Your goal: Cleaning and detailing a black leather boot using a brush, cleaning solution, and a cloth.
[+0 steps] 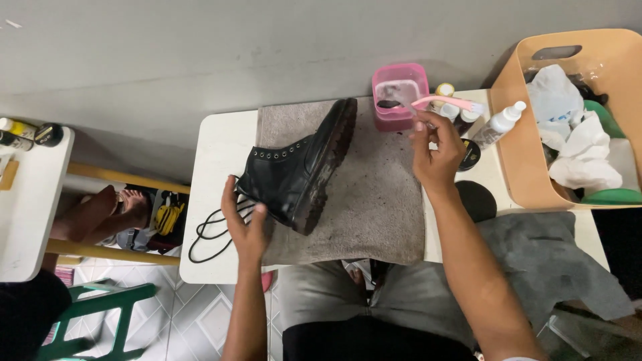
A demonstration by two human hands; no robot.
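At the far left, one white side table (27,200) carries two small bottles and one round tin at its top edge. Below it stands one green stool (100,314). On the white work table (214,174) lies one grey towel (374,200), and on the towel one black lace-up boot (297,167) rests tipped on its side, sole turned right, toe pointing away. One black lace (210,234) trails loose off its shaft. The left hand (244,224) reaches up from below, fingers spread and partly curled against the boot's shaft, steadying it. Further right sits one pink tub (399,93). The right hand (438,150) is raised, fingers pinched shut on one pink toothbrush (435,101), its dark head over the tub. Several small bottles stand beside it, then one tan basket (515,134) of white rags.
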